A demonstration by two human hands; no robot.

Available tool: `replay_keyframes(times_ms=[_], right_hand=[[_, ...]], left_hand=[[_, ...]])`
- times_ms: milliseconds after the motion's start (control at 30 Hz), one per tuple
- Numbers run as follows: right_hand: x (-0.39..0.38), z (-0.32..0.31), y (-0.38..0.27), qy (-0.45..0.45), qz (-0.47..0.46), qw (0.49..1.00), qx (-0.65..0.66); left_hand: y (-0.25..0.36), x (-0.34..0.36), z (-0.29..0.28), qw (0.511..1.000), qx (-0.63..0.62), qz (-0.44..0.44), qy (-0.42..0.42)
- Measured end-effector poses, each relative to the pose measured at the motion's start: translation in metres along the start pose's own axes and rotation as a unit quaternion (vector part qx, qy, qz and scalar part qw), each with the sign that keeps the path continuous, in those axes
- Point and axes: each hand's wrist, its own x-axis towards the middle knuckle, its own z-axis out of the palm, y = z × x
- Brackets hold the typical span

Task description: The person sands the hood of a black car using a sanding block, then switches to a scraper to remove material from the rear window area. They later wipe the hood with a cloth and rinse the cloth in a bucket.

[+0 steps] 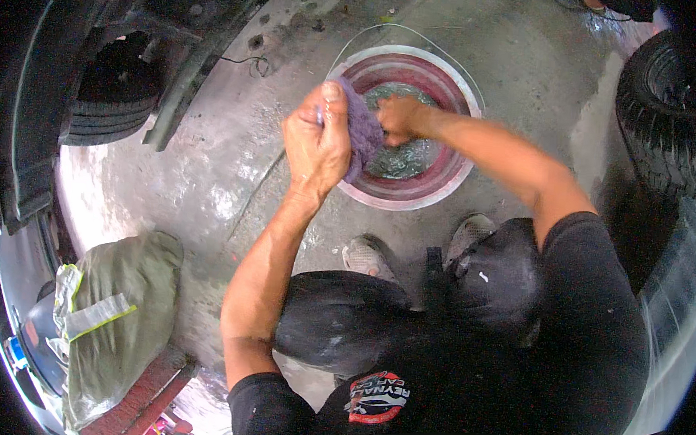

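A purple cloth (361, 139), thick and fluffy, hangs over the left part of the bucket. My left hand (318, 140) grips it, thumb pointing up along its edge and fingers partly hidden. Below is a round bucket (452, 174) with a pale rim and reddish inner wall, its wire handle lying toward the far side. Rippling water (405, 164) fills its middle. My right hand (402, 120) is curled over the water, right beside the cloth. Slight blur and the hand's own back hide what its fingers hold, if anything.
A tyre (663, 117) with chunky tread stands at the right. Dark vehicle parts (193, 17) and another tyre (111, 119) are at the upper left. An olive cover (131, 308) drapes something at the lower left, above a red piece (134, 396). My shoes (368, 259) are near the bucket.
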Motion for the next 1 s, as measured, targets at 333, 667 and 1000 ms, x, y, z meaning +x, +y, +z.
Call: replay_keyframes(times_ms=[333,667,1000], right_hand=[[0.031,0.061,-0.013,-0.011,0.116,0.993,0.025],[-0.049,-0.066,0.013,0.011,0.201,0.894,0.4],[-0.105,-0.093,-0.024,0.243,0.109,0.728,0.632]], left_hand=[[-0.059,-0.001,-0.006,0.895,0.245,0.088,-0.362],[-0.067,-0.017,0.031,0.737,0.356,0.102,-0.565],[-0.085,0.001,0.046,0.852,0.347,0.019,-0.392]])
